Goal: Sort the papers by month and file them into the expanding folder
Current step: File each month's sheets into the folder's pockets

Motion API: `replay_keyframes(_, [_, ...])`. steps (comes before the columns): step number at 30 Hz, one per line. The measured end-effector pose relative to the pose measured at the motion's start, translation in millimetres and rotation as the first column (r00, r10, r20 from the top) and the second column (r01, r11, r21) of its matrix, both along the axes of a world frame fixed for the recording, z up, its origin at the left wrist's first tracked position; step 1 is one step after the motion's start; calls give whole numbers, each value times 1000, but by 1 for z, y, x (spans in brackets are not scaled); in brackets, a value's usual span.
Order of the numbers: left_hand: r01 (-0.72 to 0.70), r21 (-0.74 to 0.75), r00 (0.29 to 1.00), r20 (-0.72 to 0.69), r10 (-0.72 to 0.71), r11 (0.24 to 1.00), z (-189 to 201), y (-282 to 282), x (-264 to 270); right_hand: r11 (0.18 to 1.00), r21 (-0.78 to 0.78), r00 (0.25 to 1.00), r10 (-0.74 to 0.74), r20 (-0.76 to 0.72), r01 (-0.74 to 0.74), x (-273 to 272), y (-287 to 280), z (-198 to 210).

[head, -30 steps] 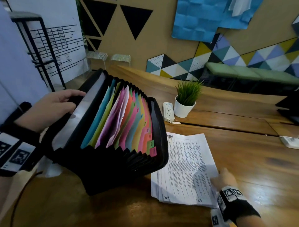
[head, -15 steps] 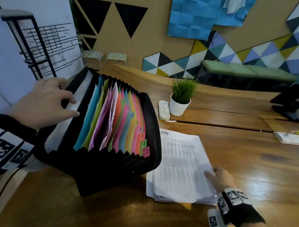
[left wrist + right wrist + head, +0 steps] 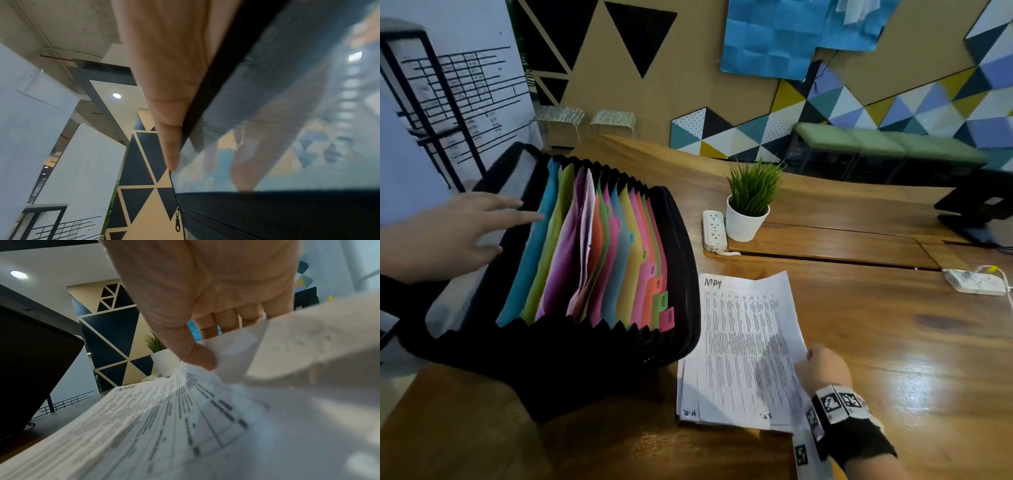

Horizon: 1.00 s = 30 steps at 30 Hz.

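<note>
"MAY" sheet (image 3: 748,337) (folder tab (image 3: 663,301): "NOV")

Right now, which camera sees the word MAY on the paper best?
The head view: MAY is sharp atop the top sheet. The right wrist view shows MAY small and slanted. The left wrist view doesn't show it.

Wooden table (image 3: 859,325). Behind it: tan wall (image 3: 688,85) with black triangles, multicoloured triangle panel (image 3: 876,102), green bench (image 3: 876,144). Black shelf frame (image 3: 424,113) left of table. Ceiling downlight (image 3: 116,95) on.
</note>
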<state>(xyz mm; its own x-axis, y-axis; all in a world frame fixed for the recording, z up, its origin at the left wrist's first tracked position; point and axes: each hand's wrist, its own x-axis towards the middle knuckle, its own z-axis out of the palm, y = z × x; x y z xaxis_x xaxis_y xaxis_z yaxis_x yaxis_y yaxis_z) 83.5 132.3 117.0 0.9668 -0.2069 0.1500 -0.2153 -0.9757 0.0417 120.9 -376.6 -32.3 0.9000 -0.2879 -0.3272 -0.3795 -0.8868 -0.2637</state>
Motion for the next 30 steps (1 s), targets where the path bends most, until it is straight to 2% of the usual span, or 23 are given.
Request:
replay_keyframes(2, [36,38,999,9,-36,999,-4,6,0,998,57,1000,-17,3,16,1,4,0])
replay_keyframes(5, [80,83,997,13,-81,993,-6,13,0,995,66,997,73,-5,-72,1,15,-1])
replay_keyframes(9, [70,-22,996,-62,-72,997,5,6,-6,973,-24,973,229,18,-229,-3,35,-2])
replay_keyframes(11, [6,-62,990,-143,-15,998,12,1,-7,977,16,975,215,-55,-215,-5,43,-6])
replay_keyframes(13, [55,1,982,-181,-54,998,14,4,-4,988,47,982,153,-107,-149,-6,49,-12])
replay_keyframes(15, [47,13,982,-183,-43,999,5,8,3,991,-46,985,117,-125,-124,-6,51,-16])
replay_keyframes(17, [-33,-32,984,-175,27,999,0,8,4,981,-160,986,84,-142,-107,-4,50,-15])
replay_keyframes(21, [-98,-62,981,-174,86,993,1,2,1,977,-185,974,68,-217,-110,3,48,-16])
replay_keyframes(23, [-149,-29,973,-180,142,988,4,-1,0,980,-181,977,48,-209,-87,4,45,-17])
replay_keyframes(25, [-135,6,968,-214,133,991,5,-3,0,984,-163,982,43,-184,-73,4,42,-16])
replay_keyframes(30, [-90,-24,976,-201,83,996,7,-6,1,986,-131,989,84,-123,-100,3,33,-12])
